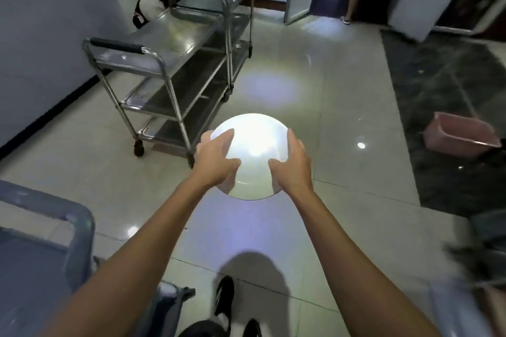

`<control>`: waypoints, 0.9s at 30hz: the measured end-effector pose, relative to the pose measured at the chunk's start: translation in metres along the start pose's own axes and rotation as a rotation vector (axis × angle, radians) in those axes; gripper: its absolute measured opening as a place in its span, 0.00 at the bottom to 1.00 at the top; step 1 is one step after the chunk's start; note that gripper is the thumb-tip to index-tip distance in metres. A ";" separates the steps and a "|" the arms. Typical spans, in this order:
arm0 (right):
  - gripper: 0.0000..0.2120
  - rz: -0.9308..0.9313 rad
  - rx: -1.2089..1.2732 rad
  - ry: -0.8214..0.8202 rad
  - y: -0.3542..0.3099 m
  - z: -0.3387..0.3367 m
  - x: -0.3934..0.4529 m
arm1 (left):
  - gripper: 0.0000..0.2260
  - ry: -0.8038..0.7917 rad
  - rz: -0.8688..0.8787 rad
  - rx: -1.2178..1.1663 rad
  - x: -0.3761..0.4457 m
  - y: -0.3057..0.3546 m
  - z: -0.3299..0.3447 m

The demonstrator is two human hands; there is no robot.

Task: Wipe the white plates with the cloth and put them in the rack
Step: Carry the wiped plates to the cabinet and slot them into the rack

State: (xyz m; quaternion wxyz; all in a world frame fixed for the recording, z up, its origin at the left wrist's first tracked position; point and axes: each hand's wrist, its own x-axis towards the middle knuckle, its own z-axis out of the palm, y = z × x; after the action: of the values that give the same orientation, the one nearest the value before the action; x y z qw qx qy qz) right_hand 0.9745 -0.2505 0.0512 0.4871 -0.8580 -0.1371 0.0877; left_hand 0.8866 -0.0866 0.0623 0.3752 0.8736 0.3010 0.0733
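Glossy pale floor tiles fill the room, with steel trolleys [175,63] standing toward eleven o'clock and a pink tub [462,138] off at three. Held out in mid-air at the centre of view, the white plate [254,145] lies nearly flat, the left hand [219,156] gripping its nine o'clock rim and the right hand [294,161] its three o'clock rim, fingers curled over the edge and equally near. No cloth or rack is clearly visible, so I judge the plate must next travel toward the trolleys.
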 end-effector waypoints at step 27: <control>0.37 0.595 -0.057 0.844 0.162 -0.210 -0.015 | 0.33 -0.723 0.718 0.078 0.051 0.239 0.283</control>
State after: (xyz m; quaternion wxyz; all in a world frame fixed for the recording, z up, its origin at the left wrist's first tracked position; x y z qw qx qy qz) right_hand 1.0438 -0.5049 0.0188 0.4303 -0.8337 0.3187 -0.1350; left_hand 1.1401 -0.3585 0.0240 0.3736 0.9048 -0.1647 -0.1207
